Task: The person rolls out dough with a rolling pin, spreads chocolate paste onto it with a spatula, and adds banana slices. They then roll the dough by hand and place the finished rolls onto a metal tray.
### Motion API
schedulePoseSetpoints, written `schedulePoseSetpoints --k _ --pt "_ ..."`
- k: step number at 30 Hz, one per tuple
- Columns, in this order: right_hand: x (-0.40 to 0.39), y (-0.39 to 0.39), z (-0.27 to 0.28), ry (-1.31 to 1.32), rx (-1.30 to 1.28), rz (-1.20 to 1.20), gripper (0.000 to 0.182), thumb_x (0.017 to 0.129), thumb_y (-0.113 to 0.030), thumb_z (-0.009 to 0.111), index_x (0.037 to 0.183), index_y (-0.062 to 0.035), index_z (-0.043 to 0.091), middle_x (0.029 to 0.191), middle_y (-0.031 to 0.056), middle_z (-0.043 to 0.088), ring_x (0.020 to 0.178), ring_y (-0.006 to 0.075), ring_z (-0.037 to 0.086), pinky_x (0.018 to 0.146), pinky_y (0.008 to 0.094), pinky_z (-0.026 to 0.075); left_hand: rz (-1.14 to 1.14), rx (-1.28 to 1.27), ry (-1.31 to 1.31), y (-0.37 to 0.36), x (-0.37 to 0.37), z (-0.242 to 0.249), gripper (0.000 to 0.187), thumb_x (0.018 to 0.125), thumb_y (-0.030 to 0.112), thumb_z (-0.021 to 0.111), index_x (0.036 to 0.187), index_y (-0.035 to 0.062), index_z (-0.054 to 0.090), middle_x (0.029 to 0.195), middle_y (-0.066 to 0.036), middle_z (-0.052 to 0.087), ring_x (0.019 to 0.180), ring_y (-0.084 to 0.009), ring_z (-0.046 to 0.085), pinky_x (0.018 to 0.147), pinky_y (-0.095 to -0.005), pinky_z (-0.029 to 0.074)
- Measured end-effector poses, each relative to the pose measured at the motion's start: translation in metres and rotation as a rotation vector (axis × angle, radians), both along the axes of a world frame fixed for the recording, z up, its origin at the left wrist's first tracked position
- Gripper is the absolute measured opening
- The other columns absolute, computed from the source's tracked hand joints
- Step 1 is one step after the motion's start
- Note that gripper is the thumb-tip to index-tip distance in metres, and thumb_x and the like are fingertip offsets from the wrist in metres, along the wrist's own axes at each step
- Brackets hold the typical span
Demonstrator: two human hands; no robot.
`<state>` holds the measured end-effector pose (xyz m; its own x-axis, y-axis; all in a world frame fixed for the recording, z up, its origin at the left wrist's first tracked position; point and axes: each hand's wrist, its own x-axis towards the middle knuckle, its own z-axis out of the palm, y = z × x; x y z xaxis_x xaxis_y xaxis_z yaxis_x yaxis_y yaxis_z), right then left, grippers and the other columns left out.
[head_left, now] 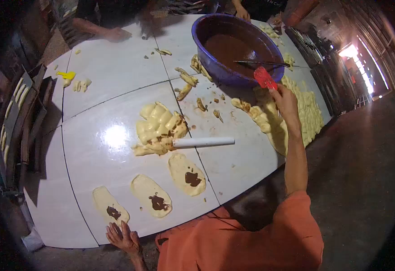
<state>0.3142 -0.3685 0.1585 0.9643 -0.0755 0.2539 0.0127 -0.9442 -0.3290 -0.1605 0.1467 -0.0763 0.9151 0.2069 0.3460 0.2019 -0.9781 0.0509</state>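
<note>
My right hand (pixel 286 103) grips a red scraper (pixel 264 77) at the near rim of a purple tub (pixel 197 45) of brown filling (pixel 229 49). A dark stick-like utensil (pixel 263 63) lies across the tub. My left hand (pixel 124 237), fingers spread, rests at the table's near edge, by the lower end of the leftmost flattened dough piece (pixel 103 198). Two more flattened pieces, a middle one (pixel 143 187) and a right one (pixel 179 165), lie beside it. Each carries a dark brown dollop. A white rolling pin (pixel 206 142) touches a dough pile (pixel 154 119).
More dough portions (pixel 308 108) cover the table's right side below the tub. Dough scraps (pixel 186 83) lie mid-table. A yellow object (pixel 66 75) sits at the far left, near stacked trays (pixel 19 113). Across the white table (pixel 111 99), another person's arm (pixel 96 30) rests on it.
</note>
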Motion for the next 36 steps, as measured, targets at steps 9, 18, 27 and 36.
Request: schedulePoseSetpoints --k 9,18,27,36 --pt "-0.043 0.009 -0.156 -0.118 -0.102 0.043 0.040 0.098 -0.022 0.072 0.133 -0.0074 0.061 0.105 0.0124 0.070 0.087 0.0285 0.071 0.075 0.0438 0.057 0.060 -0.081 0.086 -0.016 -0.002 0.010 0.045 0.109 0.033 0.049 0.147 0.0103 0.059 0.164 -0.027 0.033 0.154 -0.0480 0.027 0.122 -0.0667 0.021" --pt "0.069 0.148 -0.144 -0.030 0.250 0.377 0.034 0.097 -0.027 0.069 0.120 -0.0035 0.071 0.119 0.0156 0.070 0.106 0.0373 0.070 0.090 0.0462 0.055 0.177 -0.078 0.197 -0.031 0.005 0.020 0.055 0.111 0.033 0.039 0.156 0.0003 0.042 0.164 -0.028 0.031 0.153 -0.0478 0.029 0.122 -0.0662 0.021" --pt "0.146 0.195 -0.150 0.109 0.026 0.480 0.033 0.087 -0.029 0.071 0.109 -0.0049 0.077 0.111 0.0173 0.071 0.104 0.0405 0.069 0.090 0.0516 0.054 0.303 -0.080 0.195 -0.046 0.001 0.014 0.053 0.110 0.028 0.038 0.156 0.0026 0.045 0.163 -0.028 0.034 0.153 -0.0468 0.030 0.124 -0.0649 0.021" --pt "0.138 0.165 -0.133 0.211 0.220 0.589 0.032 0.084 -0.018 0.068 0.107 0.0035 0.074 0.105 0.0281 0.071 0.104 0.0425 0.068 0.093 0.0500 0.052 0.283 -0.108 0.200 -0.049 0.005 0.019 0.052 0.109 0.023 0.038 0.158 0.0056 0.041 0.166 -0.026 0.031 0.154 -0.0459 0.028 0.124 -0.0663 0.017"
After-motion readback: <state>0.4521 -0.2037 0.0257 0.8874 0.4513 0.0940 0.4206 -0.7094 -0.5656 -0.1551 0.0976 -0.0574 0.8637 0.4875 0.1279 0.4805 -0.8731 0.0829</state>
